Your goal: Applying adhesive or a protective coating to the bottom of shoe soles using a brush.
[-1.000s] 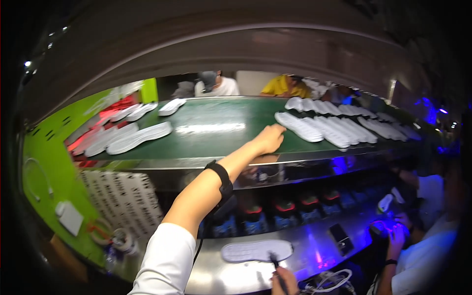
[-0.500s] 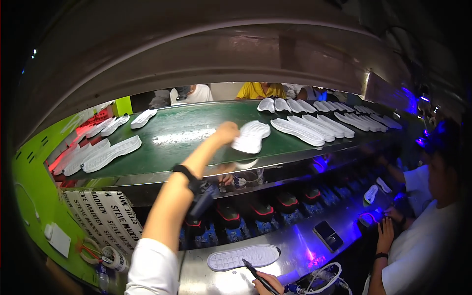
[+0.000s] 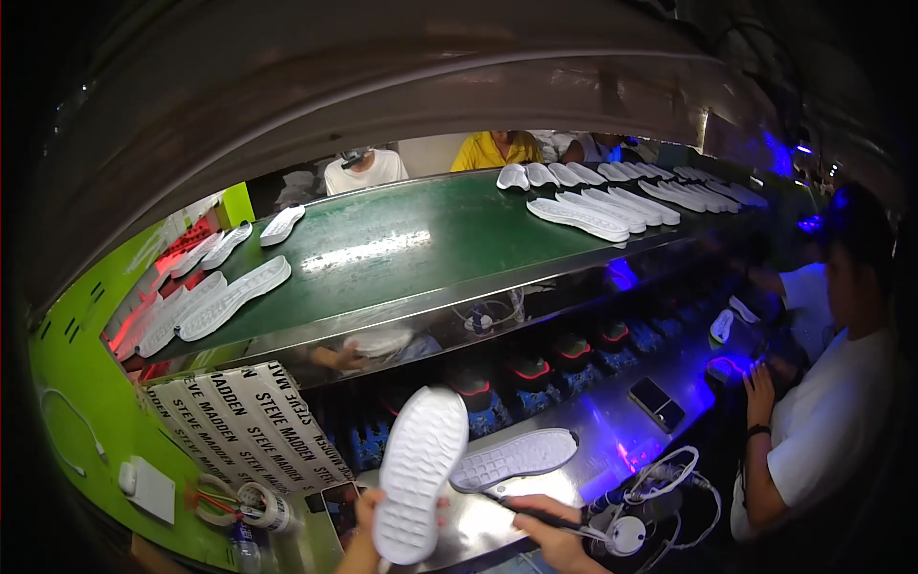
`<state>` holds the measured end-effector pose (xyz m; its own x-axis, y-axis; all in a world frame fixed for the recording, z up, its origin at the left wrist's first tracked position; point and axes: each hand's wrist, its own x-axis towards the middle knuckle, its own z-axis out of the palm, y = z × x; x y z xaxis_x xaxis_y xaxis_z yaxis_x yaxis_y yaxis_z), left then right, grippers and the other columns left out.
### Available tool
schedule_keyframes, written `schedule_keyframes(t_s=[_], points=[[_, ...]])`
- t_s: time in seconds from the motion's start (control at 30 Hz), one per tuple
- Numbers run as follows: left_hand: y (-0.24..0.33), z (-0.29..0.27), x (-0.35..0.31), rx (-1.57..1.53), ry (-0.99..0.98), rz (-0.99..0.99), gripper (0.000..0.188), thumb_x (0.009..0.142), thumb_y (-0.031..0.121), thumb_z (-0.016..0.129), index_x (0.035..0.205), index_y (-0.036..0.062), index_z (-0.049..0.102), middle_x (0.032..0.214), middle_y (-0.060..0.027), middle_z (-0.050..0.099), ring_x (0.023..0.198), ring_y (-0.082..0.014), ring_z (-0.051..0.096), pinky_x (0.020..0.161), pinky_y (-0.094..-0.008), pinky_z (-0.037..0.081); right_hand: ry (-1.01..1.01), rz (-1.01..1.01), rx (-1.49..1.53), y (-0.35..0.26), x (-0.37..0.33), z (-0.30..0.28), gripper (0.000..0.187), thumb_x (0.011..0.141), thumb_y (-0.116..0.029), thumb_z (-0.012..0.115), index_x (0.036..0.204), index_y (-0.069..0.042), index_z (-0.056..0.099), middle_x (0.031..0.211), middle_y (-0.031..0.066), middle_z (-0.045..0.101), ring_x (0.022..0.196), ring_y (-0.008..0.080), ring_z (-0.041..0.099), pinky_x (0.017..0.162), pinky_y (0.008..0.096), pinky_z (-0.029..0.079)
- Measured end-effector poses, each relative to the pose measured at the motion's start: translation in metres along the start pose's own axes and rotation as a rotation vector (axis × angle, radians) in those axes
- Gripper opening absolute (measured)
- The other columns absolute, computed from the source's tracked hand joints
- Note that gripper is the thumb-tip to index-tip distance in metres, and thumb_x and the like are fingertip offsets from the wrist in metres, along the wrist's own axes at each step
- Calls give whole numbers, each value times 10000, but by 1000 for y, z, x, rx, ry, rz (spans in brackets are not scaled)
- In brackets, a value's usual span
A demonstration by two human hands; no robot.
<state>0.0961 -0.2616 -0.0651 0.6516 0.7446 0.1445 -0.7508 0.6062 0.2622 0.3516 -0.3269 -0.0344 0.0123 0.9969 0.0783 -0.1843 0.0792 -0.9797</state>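
Observation:
A white shoe sole (image 3: 421, 469) stands almost upright in my left hand (image 3: 366, 524), tread side toward me. My fingers are wrapped round its lower part, partly behind it. In my right hand (image 3: 555, 540) is a slim black pen-like tool (image 3: 540, 506), its tip pointing left beside the held sole. A second white sole (image 3: 521, 456) lies on the metal bench (image 3: 547, 490) just behind, its left end partly covered by the held one.
A green conveyor belt (image 3: 411, 273) crosses ahead with white soles (image 3: 574, 219) at right and others (image 3: 234, 298) at left. Beneath it stand dark shoes (image 3: 533, 373). A phone (image 3: 657, 402), white cables (image 3: 669, 478), tape rolls (image 3: 266, 507) and a co-worker (image 3: 813, 430) are around.
My left hand has come back from the belt, bringing a sole down over the bench. The tool in my right hand no longer overlaps the lying sole's middle. The view has shifted.

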Motion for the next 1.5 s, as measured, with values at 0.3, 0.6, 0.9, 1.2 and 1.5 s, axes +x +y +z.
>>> schedule_keyframes(t_s=[0.3, 0.6, 0.9, 1.2, 1.5], points=[[-83, -67, -15, -169, 122, 2, 636, 933, 497, 248, 1368, 50, 370, 1285, -225, 491, 1079, -438, 537, 932, -595, 419, -90, -725, -584, 16, 30, 43, 232, 698, -24, 696, 930, -44, 700, 819, 94, 672, 703, 238, 586, 647, 313, 456], [-67, -79, -1, -483, 302, 235, 596, 947, 432, 277, 1379, 27, 345, 1333, -231, 449, 1167, -390, 497, 1005, -504, 397, -365, -687, -540, 10, 21, 57, 290, 708, -61, 701, 995, -32, 681, 808, 126, 648, 668, 267, 578, 672, 344, 456], [-47, -65, 7, -210, 71, 139, 747, 897, 614, 276, 1358, 30, 342, 1142, -299, 529, 947, -415, 593, 741, -489, 542, -618, -634, -562, 9, 9, 67, 295, 651, -56, 714, 945, -66, 692, 914, 85, 687, 718, 203, 592, 628, 320, 442], [-14, -41, 26, 18, 94, -162, 576, 978, 407, 273, 1345, -28, 366, 1202, -273, 529, 1052, -399, 568, 896, -457, 489, -609, 12, -303, 15, 11, 43, 246, 742, 2, 688, 987, -17, 694, 969, 120, 691, 859, 191, 666, 788, 279, 506], [0, -26, 78, 694, 279, -768, 460, 927, 326, 544, 1227, -23, 536, 1154, -81, 600, 980, -114, 572, 838, -245, 466, -801, -197, -547, -6, 27, 32, 249, 721, -42, 709, 969, -66, 710, 950, 91, 695, 824, 232, 666, 744, 279, 517]])
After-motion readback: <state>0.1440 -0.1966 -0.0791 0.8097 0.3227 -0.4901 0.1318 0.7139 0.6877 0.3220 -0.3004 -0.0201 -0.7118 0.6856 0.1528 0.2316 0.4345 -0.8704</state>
